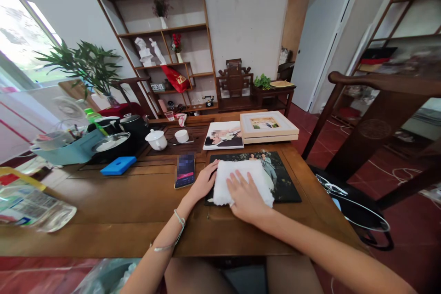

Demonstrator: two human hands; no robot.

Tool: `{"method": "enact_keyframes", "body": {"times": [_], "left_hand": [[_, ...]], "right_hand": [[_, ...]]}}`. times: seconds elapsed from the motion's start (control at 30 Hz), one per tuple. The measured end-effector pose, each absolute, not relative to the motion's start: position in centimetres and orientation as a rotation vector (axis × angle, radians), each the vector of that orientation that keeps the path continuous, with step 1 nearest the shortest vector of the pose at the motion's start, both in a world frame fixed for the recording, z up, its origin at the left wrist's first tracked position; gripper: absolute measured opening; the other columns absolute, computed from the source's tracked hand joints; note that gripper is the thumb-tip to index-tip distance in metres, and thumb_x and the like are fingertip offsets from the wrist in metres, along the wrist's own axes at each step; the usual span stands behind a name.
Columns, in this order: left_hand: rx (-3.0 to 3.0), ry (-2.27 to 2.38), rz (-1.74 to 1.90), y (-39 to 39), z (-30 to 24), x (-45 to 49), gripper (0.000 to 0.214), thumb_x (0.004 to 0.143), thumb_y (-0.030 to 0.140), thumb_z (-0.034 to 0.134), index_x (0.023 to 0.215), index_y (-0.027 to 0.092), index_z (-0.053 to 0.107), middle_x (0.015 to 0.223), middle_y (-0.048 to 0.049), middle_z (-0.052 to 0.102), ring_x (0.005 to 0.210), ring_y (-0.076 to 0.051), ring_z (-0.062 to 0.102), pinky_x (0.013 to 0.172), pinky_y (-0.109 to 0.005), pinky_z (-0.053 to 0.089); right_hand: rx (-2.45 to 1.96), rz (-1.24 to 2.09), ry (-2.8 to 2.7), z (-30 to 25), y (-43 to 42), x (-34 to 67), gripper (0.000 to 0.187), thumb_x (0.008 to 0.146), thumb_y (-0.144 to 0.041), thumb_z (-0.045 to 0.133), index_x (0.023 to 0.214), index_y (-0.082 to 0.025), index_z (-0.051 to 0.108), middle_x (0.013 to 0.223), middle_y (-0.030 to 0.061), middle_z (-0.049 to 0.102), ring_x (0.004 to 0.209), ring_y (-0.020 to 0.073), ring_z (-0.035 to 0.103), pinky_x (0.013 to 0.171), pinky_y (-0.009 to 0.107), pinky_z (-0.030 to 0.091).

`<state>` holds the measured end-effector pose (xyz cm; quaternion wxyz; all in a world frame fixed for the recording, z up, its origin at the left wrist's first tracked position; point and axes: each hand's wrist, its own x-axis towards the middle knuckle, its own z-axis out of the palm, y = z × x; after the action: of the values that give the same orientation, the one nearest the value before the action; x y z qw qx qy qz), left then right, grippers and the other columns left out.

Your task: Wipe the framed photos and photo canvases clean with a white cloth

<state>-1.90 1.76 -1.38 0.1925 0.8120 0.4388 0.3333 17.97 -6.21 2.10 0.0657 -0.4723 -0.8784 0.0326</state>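
Note:
A white cloth (pixel 225 177) lies spread over the left part of a dark wedding photo panel (pixel 287 188) on the wooden table. My right hand (pixel 246 193) rests flat on the cloth with its fingers apart. At the panel's upper left edge lies my left hand (pixel 206 179), its fingers stretched out beside the cloth. Part of the printed picture is hidden under the cloth; two figures show at its upper right. A phone (pixel 185 171) with a lit screen lies just left of my left hand.
Behind the panel are a white photo album (pixel 223 135) and framed pictures (pixel 268 126). Leftward stand a white lidded teapot (pixel 156 139), a white cup (pixel 182 136), a blue block (pixel 118 166) and a plastic bottle (pixel 34 206). A wooden chair (pixel 372 133) stands at right.

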Motion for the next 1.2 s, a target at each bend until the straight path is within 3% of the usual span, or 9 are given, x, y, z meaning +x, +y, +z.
{"method": "enact_keyframes", "body": {"times": [0.23, 0.5, 0.6, 0.7, 0.83, 1.0, 1.1, 1.2], "left_hand": [[2.37, 1.26, 0.91, 2.0, -2.2, -1.9, 0.04, 0.096, 0.027, 0.039, 0.13, 0.015, 0.055, 0.143, -0.0124, 0.051, 0.136, -0.024, 0.043, 0.115, -0.049, 0.033], [2.324, 1.182, 0.926, 2.0, -2.1, -1.9, 0.04, 0.094, 0.02, 0.038, 0.128, 0.017, 0.058, 0.143, -0.0109, 0.051, 0.136, -0.023, 0.044, 0.113, -0.044, 0.037], [2.337, 1.206, 0.911, 1.9, -1.9, -1.9, 0.04, 0.094, 0.022, 0.039, 0.13, 0.015, 0.056, 0.143, -0.0133, 0.05, 0.136, -0.024, 0.044, 0.113, -0.045, 0.037], [2.362, 1.249, 0.915, 1.9, -2.0, -1.7, 0.04, 0.095, 0.028, 0.041, 0.129, 0.012, 0.056, 0.142, -0.0151, 0.051, 0.135, -0.026, 0.045, 0.114, -0.047, 0.035], [2.386, 1.268, 0.935, 1.9, -2.2, -1.7, 0.039, 0.095, 0.031, 0.045, 0.126, 0.013, 0.058, 0.14, -0.0157, 0.053, 0.133, -0.026, 0.048, 0.113, -0.048, 0.036], [2.41, 1.244, 0.958, 1.8, -2.0, -1.6, 0.035, 0.096, 0.029, 0.045, 0.123, 0.014, 0.061, 0.136, -0.0152, 0.057, 0.13, -0.026, 0.051, 0.111, -0.047, 0.039], [2.429, 1.231, 0.966, 1.8, -1.9, -1.6, 0.033, 0.095, 0.028, 0.046, 0.121, 0.014, 0.062, 0.132, -0.0144, 0.06, 0.125, -0.026, 0.055, 0.108, -0.046, 0.043], [2.441, 1.237, 0.949, 1.7, -1.7, -1.5, 0.031, 0.095, 0.027, 0.046, 0.117, 0.015, 0.064, 0.126, -0.0139, 0.064, 0.121, -0.026, 0.059, 0.105, -0.046, 0.046]], "right_hand": [[-1.83, -0.006, -2.451, 3.4, -0.3, 21.7, 0.063, 0.081, -0.022, 0.049, 0.14, -0.003, 0.043, 0.148, 0.0266, 0.037, 0.138, 0.0414, 0.028, 0.107, 0.064, 0.022], [-1.509, 0.009, -2.683, 2.9, -6.5, 15.5, 0.07, 0.083, -0.028, 0.052, 0.142, 0.005, 0.036, 0.149, 0.0316, 0.03, 0.14, 0.0469, 0.02, 0.109, 0.066, 0.017], [-1.367, 0.127, -2.746, 3.0, -8.6, 16.4, 0.068, 0.083, -0.027, 0.051, 0.143, 0.003, 0.037, 0.15, 0.0285, 0.031, 0.141, 0.0435, 0.02, 0.111, 0.063, 0.017], [-1.47, 0.253, -2.703, 3.6, -7.1, 19.2, 0.065, 0.081, -0.023, 0.051, 0.142, -0.002, 0.041, 0.148, 0.0225, 0.038, 0.141, 0.0361, 0.027, 0.113, 0.054, 0.02], [-1.675, 0.163, -2.501, 4.4, -1.6, 21.9, 0.058, 0.081, -0.019, 0.05, 0.137, -0.005, 0.048, 0.146, 0.0193, 0.044, 0.138, 0.0322, 0.033, 0.112, 0.047, 0.023], [-1.697, 0.179, -2.411, 5.2, 3.8, 19.3, 0.043, 0.093, -0.034, 0.039, 0.12, -0.009, 0.062, 0.117, 0.0188, 0.067, 0.108, 0.0298, 0.062, 0.089, 0.037, 0.044], [-1.622, 0.197, -2.424, 5.2, 5.2, 16.0, 0.043, 0.094, -0.04, 0.039, 0.114, -0.012, 0.066, 0.112, 0.0161, 0.069, 0.103, 0.0281, 0.064, 0.085, 0.034, 0.045], [-1.525, 0.184, -2.453, 4.8, 5.4, 14.2, 0.041, 0.091, -0.036, 0.044, 0.119, -0.013, 0.064, 0.122, 0.0144, 0.066, 0.111, 0.0262, 0.061, 0.094, 0.033, 0.041]]}}
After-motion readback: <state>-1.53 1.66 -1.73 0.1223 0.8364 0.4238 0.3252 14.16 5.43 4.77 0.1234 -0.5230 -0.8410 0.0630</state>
